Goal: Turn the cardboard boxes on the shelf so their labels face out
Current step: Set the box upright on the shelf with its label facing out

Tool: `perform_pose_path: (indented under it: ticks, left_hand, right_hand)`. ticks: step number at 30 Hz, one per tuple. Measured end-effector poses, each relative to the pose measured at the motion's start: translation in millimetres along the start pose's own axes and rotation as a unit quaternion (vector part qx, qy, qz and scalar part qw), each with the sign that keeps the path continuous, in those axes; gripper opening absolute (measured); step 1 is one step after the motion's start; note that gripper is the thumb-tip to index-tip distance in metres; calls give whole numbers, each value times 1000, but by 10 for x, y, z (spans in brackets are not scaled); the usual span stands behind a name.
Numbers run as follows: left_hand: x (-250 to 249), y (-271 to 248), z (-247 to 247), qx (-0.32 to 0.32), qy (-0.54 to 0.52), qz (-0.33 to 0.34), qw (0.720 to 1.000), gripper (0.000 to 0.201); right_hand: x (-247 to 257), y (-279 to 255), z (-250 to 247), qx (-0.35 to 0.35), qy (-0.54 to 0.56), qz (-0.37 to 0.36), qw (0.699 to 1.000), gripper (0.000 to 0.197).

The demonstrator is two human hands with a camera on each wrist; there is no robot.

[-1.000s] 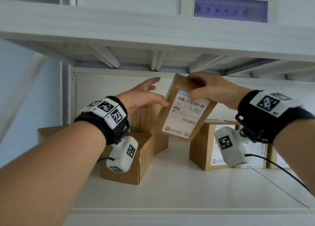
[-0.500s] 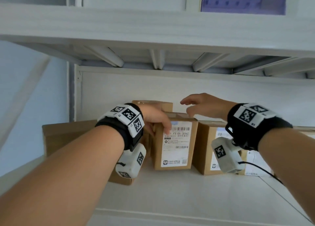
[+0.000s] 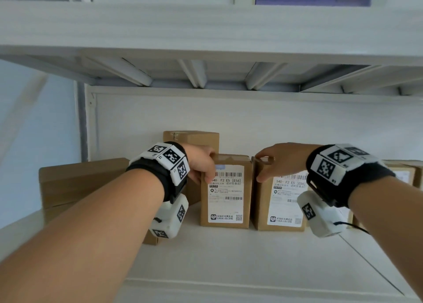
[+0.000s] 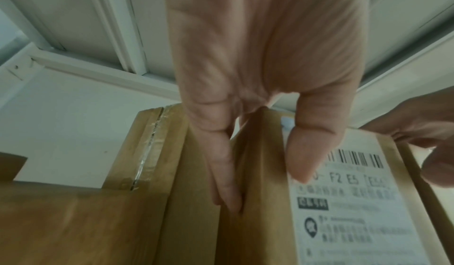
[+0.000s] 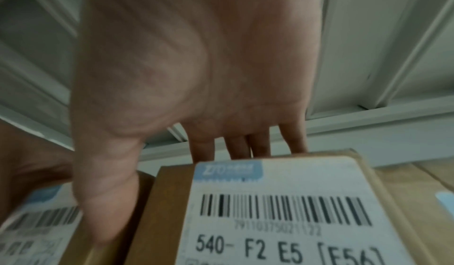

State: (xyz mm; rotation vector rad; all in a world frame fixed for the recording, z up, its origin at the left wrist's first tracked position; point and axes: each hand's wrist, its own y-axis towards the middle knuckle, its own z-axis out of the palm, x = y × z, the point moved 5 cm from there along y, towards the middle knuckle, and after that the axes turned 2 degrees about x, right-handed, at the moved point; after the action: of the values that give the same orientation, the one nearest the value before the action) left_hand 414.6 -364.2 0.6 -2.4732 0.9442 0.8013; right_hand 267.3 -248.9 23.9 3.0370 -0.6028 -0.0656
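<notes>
Two upright cardboard boxes stand side by side on the white shelf (image 3: 229,268), both with white barcode labels facing out. My left hand (image 3: 206,165) pinches the top left corner of the middle box (image 3: 225,202). In the left wrist view its thumb (image 4: 307,152) lies on the label of that box (image 4: 343,211) and the fingers run down its left side. My right hand (image 3: 265,167) grips the top left corner of the right box (image 3: 281,202), fingers over the top and thumb (image 5: 108,211) at its front left edge (image 5: 282,211).
A plain brown box (image 3: 80,181) with no label showing lies at the left, a taller one (image 3: 196,138) stands behind, and a small one (image 3: 151,239) sits under my left wrist. More boxes (image 3: 402,172) stand at the right. The upper shelf (image 3: 206,51) hangs close overhead.
The labelled box that my right hand held tilted in the air now stands on the shelf beside the right box. My right hand let it go and took the right box's corner; my left hand holds it.
</notes>
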Motion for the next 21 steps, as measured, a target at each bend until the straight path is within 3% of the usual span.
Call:
perform_pose_path:
  ticks: [4,10,13,15,19,21]
  left_hand:
    - [22,-76,-181,-23,-1,5,1000,93]
    - [291,-483,-774,-137,63,-5,989,49]
    - [513,-666,-907,-154,81,-35,984,43]
    - [651,-761,-947,-160,91,-56,981,43]
    - [940,-847,-920,-154,149,-87,973,39]
    - [1107,-839,-877,-137,119,-106,978,39]
  right_hand:
    - [58,-48,-82,-20,66,-23,997,74]
    - [595,-94,-459,-198,123,-115,966,45]
    - [967,-116,-507,-226,156,-159,948,29]
    - [1202,-117,-442,-192,199,-179,944,21]
    - [1595,-36,-96,-43,231,-173,956,13]
    - [1724,12,94,8,224,-161,961,13]
